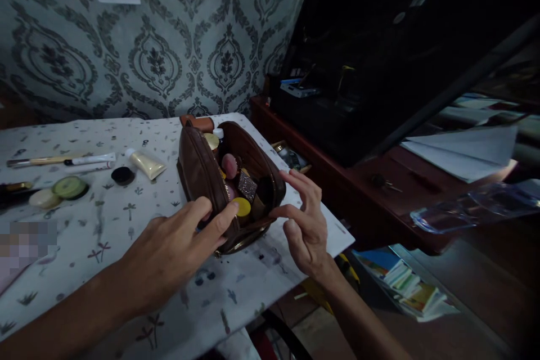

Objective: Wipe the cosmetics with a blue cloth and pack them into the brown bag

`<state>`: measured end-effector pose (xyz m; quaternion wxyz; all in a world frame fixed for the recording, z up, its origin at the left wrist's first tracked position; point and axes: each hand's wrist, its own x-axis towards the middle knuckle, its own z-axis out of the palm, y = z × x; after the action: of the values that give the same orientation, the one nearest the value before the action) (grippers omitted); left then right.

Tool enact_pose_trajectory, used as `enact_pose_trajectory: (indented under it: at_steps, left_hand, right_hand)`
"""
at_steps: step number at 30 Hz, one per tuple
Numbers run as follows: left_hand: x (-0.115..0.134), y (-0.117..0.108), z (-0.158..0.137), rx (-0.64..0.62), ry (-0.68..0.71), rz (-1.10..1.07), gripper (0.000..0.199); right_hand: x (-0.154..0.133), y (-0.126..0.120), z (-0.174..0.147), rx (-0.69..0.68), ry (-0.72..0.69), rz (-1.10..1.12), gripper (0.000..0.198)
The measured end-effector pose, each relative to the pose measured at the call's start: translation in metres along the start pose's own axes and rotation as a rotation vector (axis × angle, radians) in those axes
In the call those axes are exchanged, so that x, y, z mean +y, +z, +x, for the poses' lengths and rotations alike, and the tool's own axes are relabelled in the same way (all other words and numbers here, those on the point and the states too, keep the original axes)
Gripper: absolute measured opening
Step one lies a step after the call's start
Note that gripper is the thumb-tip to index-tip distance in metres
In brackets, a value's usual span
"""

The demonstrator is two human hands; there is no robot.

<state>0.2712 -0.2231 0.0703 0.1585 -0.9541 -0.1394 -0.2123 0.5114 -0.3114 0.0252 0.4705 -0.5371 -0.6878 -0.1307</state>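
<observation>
A brown zippered makeup bag (202,166) stands unzipped on the table, its mouth spread wide. My left hand (181,247) grips the near left rim, with the index finger over the edge beside a round yellow lid (242,207). On the opposite side, the fingers of my right hand (307,219) hold the right rim near its front corner. Inside the bag lie a glittery dark square item (247,186), a pink rounded item (230,166) and a white-capped bottle (218,133). Deeper contents are in shadow.
Left of the bag lie a cream tube (147,163), a small black round item (122,175), a green-lidded jar (70,187) and slim brushes or pencils (63,161). A dark red desk (379,197) with a large black screen (379,56) stands to the right.
</observation>
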Motion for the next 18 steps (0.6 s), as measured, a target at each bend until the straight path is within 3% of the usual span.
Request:
enact_pose_trajectory:
  at_steps: [10,15,18]
  left_hand:
    - [0.001,-0.001,0.001,-0.043,-0.025,-0.024,0.046]
    - [-0.007,0.002,-0.019,0.055,-0.064,-0.073,0.041]
    - [-0.016,0.001,-0.031,0.043,-0.076,-0.081,0.043]
  right_hand:
    - [-0.016,0.0,0.013,-0.062,-0.067,0.025,0.022]
    - [-0.034,0.002,0.024,-0.062,-0.154,0.052,0.014]
    - [-0.049,0.009,0.024,-0.042,-0.156,0.079,0.014]
